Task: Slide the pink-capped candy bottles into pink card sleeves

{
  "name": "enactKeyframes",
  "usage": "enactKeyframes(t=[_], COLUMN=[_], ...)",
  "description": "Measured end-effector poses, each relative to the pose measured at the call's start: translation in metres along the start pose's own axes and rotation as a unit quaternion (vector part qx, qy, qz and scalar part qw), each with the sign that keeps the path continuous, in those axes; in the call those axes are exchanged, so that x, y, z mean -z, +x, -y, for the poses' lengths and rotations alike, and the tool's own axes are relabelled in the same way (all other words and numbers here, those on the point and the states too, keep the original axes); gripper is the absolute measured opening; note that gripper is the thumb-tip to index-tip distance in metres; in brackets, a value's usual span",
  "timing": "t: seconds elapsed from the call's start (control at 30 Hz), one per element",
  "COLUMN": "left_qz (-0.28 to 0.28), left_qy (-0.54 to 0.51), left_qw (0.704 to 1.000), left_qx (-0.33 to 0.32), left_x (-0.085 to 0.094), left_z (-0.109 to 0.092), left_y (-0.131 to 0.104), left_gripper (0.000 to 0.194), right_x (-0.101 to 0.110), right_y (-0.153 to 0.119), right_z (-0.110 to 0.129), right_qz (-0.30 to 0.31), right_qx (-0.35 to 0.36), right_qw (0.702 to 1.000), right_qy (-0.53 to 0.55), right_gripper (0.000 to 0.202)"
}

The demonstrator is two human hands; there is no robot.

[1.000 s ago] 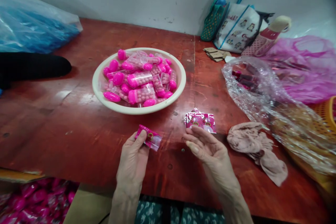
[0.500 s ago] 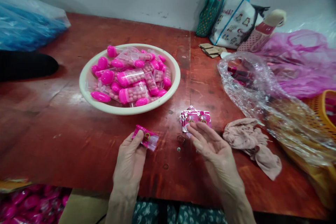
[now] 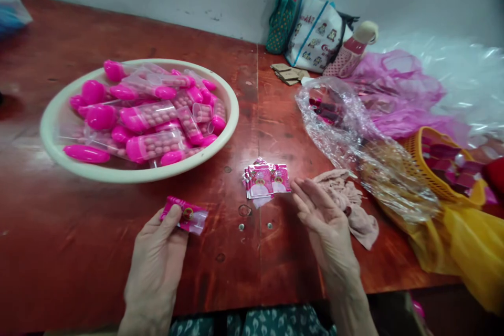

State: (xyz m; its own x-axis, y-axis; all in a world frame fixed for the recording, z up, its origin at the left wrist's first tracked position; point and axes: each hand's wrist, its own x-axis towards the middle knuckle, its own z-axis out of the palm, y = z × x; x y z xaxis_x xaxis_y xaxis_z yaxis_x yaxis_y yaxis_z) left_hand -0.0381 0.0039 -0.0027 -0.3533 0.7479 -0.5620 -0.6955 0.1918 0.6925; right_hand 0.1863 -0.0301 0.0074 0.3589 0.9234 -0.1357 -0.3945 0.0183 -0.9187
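Observation:
Between the thumb and fingers of my left hand (image 3: 159,252) is a small pink packet (image 3: 189,215) with a clear end pointing right. My right hand (image 3: 325,220) is open, palm turned inward and fingers stretched out, holding nothing. Just left of its fingertips lies a small pile of pink printed packets (image 3: 260,181) on the red wooden table (image 3: 220,278). Beyond my left hand stands a wide cream basin (image 3: 137,175) heaped with clear tubes (image 3: 157,144) that have pink caps and hold small pink balls.
A beige cloth (image 3: 360,226) lies right of my right hand. Farther right are a crumpled clear plastic bag (image 3: 354,136), a yellow basket (image 3: 429,168), a pink bag (image 3: 397,89) and a yellow bag (image 3: 472,252). At the wall stand a white printed bag (image 3: 313,34) and a pink bottle (image 3: 350,52).
The view has turned to the right, so the basin sits farther left and more of the yellow basket shows. My right hand has moved off the packet pile to its right; my left still holds its packet.

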Motion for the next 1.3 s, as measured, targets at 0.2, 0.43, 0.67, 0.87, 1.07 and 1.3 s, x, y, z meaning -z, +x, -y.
enactKeyframes(t=[0.2, 0.43, 0.67, 0.87, 1.07, 1.3], left_qz=[0.001, -0.004, -0.01, 0.0, 0.011, 0.109], left_qy=[0.005, 0.033, 0.051, 0.039, 0.063, 0.177], left_qw=[1.0, 0.999, 0.999, 0.999, 0.997, 0.978], left_qx=[0.004, -0.004, -0.005, -0.015, -0.03, -0.033], left_x=[-0.002, 0.002, 0.001, 0.0, -0.001, -0.006], left_z=[0.0, 0.001, 0.001, 0.004, 0.005, 0.011], left_y=[-0.001, 0.002, 0.0, 0.0, -0.002, -0.019], left_gripper=[0.013, 0.013, 0.012, 0.015, 0.013, 0.01], right_x=[-0.007, -0.021, 0.032, 0.085, 0.062, 0.011], right_y=[-0.002, -0.008, 0.008, 0.04, 0.027, -0.011], right_z=[0.011, 0.018, 0.017, 0.015, 0.014, 0.026], right_qz=[0.043, 0.066, -0.237, -0.179, -0.158, -0.083], right_qx=[-0.046, -0.061, 0.187, 0.184, 0.204, 0.144], right_qw=[0.996, 0.995, 0.895, 0.787, 0.872, 0.977], right_qy=[0.061, 0.047, -0.329, -0.561, -0.417, -0.13], right_gripper=[0.051, 0.052, 0.033, 0.036, 0.038, 0.036])
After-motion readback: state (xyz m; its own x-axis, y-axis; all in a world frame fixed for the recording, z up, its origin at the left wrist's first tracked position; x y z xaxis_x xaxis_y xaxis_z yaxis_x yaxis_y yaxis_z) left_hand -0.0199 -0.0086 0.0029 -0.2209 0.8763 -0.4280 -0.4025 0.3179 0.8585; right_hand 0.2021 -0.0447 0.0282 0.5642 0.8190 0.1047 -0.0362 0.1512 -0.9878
